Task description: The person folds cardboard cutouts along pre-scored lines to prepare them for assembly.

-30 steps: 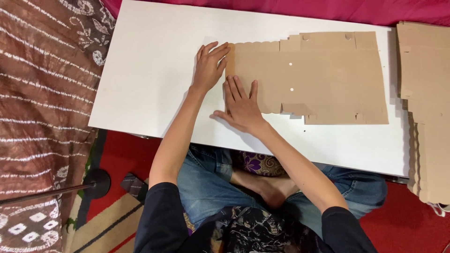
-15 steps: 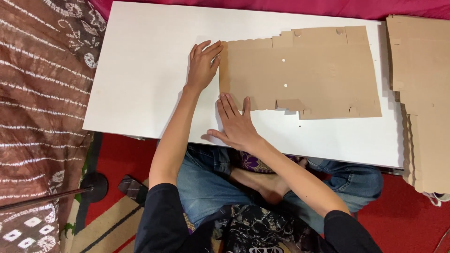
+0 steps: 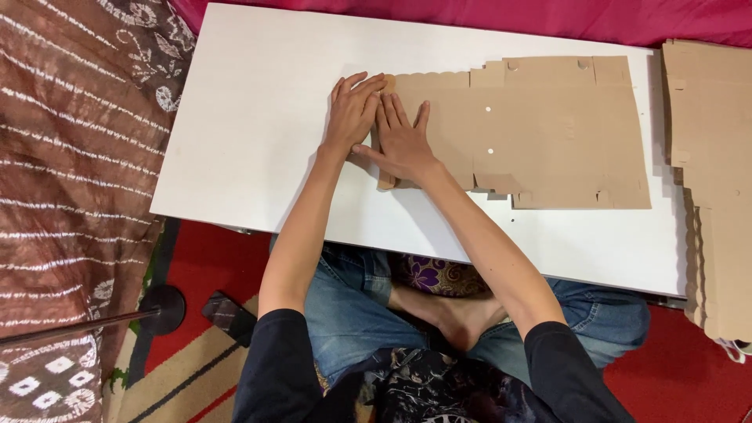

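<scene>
- Cardboard: a flat, matte brown die-cut sheet lying on the table, its scalloped left end under both hands; notched tabs run along the far and near edges, and two small round holes lie right of the fingertips.
- Left hand: palm down, fingers extended and slightly spread, lying across the sheet's left edge, partly on the table.
- Right hand: flat on the sheet just beside the left hand, fingers together, thumb spread and touching the left hand.
- Table: smooth white top, bare left of the fingers.
- Stack: more brown cut cardboard, well right of the fingers, overhanging the table's right end.
- Cloth: brown with white patterned stripes, left of the table.
- Fabric: magenta, beyond the fingertips along the table's far edge.
</scene>
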